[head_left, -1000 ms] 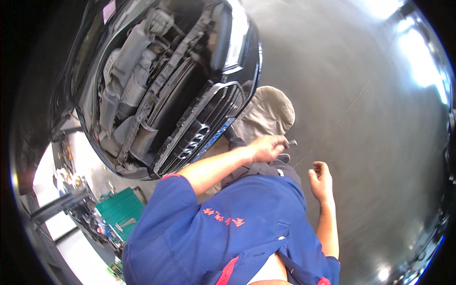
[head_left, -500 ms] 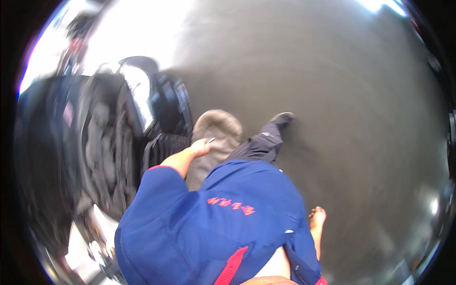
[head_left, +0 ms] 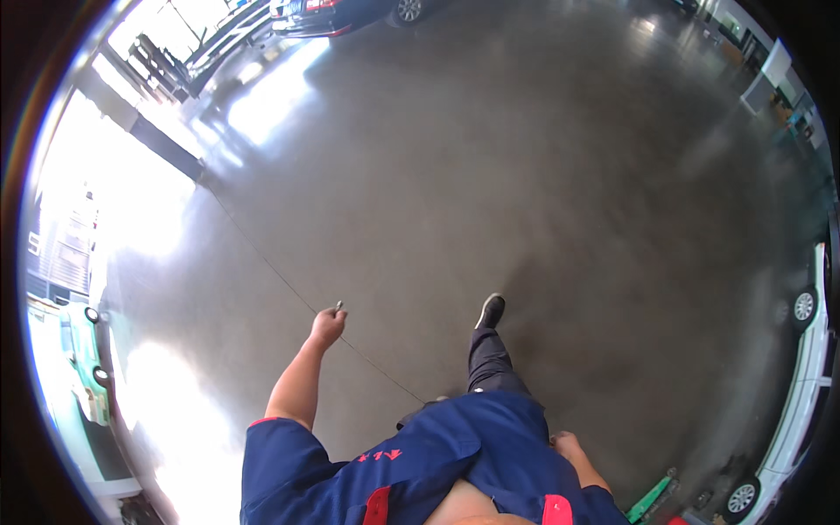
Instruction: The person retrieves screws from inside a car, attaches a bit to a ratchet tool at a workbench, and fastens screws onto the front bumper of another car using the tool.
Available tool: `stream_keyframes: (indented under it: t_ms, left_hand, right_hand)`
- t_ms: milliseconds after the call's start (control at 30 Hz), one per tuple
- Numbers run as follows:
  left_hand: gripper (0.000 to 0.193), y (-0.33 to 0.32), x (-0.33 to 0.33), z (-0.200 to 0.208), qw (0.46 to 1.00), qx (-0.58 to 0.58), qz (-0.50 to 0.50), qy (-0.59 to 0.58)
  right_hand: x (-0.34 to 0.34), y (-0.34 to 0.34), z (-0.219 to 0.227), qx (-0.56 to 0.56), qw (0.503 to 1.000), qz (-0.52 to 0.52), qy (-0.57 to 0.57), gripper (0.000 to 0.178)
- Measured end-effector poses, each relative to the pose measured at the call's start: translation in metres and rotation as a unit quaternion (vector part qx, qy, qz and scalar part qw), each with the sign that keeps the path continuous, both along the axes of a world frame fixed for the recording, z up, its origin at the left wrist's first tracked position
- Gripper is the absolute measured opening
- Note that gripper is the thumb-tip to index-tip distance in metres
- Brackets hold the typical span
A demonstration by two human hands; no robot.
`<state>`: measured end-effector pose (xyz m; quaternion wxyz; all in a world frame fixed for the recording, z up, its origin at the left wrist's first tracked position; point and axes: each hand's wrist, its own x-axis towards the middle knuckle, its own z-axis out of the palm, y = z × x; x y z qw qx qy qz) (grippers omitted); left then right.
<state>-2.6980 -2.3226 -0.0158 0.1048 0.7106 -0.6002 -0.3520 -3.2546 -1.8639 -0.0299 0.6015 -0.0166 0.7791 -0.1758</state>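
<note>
My left hand [head_left: 327, 327] is closed and held out over the grey floor, away from my body. From the top of its fist sticks the end of a small silvery metal piece [head_left: 339, 305]; the rest is hidden in the fingers. My right hand [head_left: 565, 442] hangs by my right hip beside the dark blue shirt [head_left: 490, 420]. The shirt partly covers its fingers, and nothing can be made out in it. One leg in dark trousers is stretched forward, with a dark shoe [head_left: 492, 311] on the floor.
A dark car [head_left: 350, 19] stands at the far end near a pillar [head_left: 166, 144]. A white car [head_left: 792, 394] is at the right, with a green floor jack [head_left: 652, 499] near it. Light green vehicles [head_left: 83, 354] stand at the left. A thin line [head_left: 271, 267] runs across the floor.
The dark bulky objects and the grey rounded thing beside my left hand have gone out of view. Wide floor and cars now show. My left hand still grips the small metal piece.
</note>
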Motion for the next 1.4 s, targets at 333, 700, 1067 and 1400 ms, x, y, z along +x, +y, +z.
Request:
stream_keyframes:
  t_ms: [333, 700, 1067, 1400]
  left_hand:
    - [0.044, -0.202, -0.159, -0.023, 0.97, 0.22, -0.071, -0.07]
    - [0.047, -0.59, -0.296, -0.116, 0.922, 0.307, -0.183, -0.15]
    - [0.037, -1.158, -0.554, 0.035, 0.996, -0.037, -0.085, 0.012]
    - [0.051, -1.36, -0.73, -0.05, 0.932, 0.294, -0.16, -0.137]
  right_hand:
    - [-0.188, -0.471, -0.058, -0.179, 0.983, 0.002, 0.049, 0.021]
    - [-0.375, -0.88, -0.047, -0.138, 0.986, -0.086, 0.026, 0.011]
    - [-0.472, -1.162, -0.067, -0.051, 0.994, 0.089, -0.024, 0.022]
    - [-0.787, -1.66, -0.049, -0.195, 0.975, 0.037, 0.104, 0.014]
